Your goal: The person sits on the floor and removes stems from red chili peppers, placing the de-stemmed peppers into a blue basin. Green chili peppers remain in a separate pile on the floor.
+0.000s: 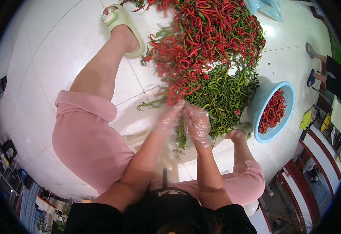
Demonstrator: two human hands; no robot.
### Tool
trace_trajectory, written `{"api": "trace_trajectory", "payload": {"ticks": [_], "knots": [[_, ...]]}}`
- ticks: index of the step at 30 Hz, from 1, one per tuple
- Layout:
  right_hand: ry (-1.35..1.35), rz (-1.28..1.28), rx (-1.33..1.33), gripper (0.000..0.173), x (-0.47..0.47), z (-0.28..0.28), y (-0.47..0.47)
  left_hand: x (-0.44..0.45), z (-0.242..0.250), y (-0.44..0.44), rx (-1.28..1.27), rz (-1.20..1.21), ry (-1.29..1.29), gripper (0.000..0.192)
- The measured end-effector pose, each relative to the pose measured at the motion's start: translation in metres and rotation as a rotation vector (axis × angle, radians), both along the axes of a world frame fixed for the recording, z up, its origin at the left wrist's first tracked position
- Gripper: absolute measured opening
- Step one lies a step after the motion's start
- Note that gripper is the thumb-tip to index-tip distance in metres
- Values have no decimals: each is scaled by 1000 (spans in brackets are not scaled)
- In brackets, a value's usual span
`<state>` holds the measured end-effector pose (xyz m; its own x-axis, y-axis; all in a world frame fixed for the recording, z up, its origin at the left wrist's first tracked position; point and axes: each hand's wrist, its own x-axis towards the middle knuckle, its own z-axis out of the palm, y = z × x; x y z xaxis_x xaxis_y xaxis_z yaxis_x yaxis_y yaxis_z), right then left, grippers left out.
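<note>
Both my hands wear clear plastic gloves and meet at the near end of a large chili heap. My left hand [170, 117], blurred, is closed on a bunch of red chili peppers [174, 95]. A curved green chili [150, 104] sticks out to the left of that bunch. My right hand [197, 121] has its fingers curled against the left fingertips; whatever lies between them is hidden. Beyond the hands spreads a pile of red chilies [217, 32] with leaves and green stems. Green chilies and stems form a nearer pile [220, 96], beside and beyond my right hand.
To the right, a light blue plastic basin [256, 108] holds red chilies [271, 112]. My slippered feet flank the piles on the white tiled floor [62, 46]. A blue plastic bag [268, 10] lies at the far right. Another person's legs [322, 68] show at the right edge.
</note>
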<state>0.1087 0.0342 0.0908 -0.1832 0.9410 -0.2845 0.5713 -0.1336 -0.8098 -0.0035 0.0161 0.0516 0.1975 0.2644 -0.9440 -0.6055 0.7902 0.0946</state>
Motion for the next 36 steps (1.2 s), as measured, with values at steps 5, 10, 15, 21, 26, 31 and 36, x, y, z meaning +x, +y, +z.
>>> {"api": "trace_trajectory", "payload": {"ticks": [5, 10, 15, 21, 26, 31, 36], "knots": [[-281, -249, -195, 17, -3, -19, -18, 24, -24, -15, 239, 94, 77, 12], [-162, -714, -351, 19, 5, -80, -36, 20, -29, -20, 223, -31, 276, 10], [-266, -403, -345, 22, 33, -85, -30, 8, -23, -12, 66, 40, 188, 11], [743, -609, -749, 33, 28, -63, 12, 3, -26, -11, 94, 32, 50, 8], [759, -743, -755, 13, 6, -45, 28, 2, -34, -15, 127, 40, -21, 6], [582, -511, -800, 12, 7, -56, 9, 8, -28, -11, 114, 14, 97, 8], [624, -760, -685, 22, 0, -74, 12, 3, -30, -14, 12, 252, 186, 16]]}}
